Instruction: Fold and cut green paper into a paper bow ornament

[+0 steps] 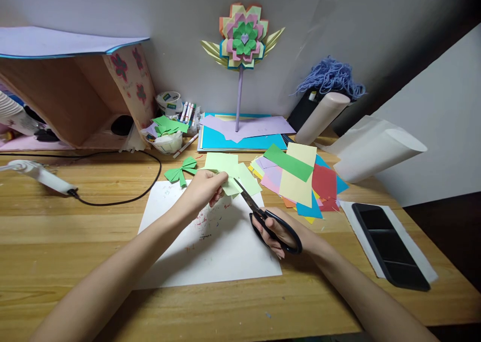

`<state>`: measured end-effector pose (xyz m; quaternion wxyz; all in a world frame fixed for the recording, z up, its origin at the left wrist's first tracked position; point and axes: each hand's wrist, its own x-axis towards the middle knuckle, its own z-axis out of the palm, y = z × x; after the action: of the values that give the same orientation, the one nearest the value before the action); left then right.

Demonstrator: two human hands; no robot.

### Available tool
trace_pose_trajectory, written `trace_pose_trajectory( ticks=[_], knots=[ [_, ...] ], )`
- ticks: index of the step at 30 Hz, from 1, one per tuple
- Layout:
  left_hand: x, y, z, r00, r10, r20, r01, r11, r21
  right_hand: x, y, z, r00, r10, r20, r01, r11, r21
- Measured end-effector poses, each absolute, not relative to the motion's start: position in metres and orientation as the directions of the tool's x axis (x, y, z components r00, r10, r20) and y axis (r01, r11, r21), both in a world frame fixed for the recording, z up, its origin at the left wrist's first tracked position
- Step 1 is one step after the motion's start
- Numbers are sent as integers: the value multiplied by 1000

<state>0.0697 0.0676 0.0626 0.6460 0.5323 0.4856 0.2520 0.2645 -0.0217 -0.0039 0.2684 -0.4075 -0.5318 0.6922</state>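
Note:
My left hand [208,186] pinches a piece of light green paper [233,185] above a marked white sheet [225,262]. In my right hand [274,232] is a pair of black-handled scissors [252,202], with fingers through the loops. The blades point up and left, and their tips are at the right edge of the held paper; whether they touch it I cannot tell. Behind the left hand lie more light green pieces [222,160]. A dark green folded paper bow [182,171] rests just left of that hand.
Coloured paper scraps [325,182] are piled to the right. A phone [391,247] lies on white paper at the far right. A paper flower [244,39] stands at the back. A black cable [112,203] and a cardboard box [130,81] are on the left.

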Motion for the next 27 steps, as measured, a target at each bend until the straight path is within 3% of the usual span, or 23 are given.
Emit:
trace_pose_trajectory(
  ticks=[9,27],
  knots=[
    [69,67,63,419,825,-379,236,303,923,264,-22,-1,-552,802,-227,89,-215,-973],
    [70,69,57,415,834,-363,214,298,930,265,-22,-11,-539,794,-280,13,-324,-946]
  ],
)
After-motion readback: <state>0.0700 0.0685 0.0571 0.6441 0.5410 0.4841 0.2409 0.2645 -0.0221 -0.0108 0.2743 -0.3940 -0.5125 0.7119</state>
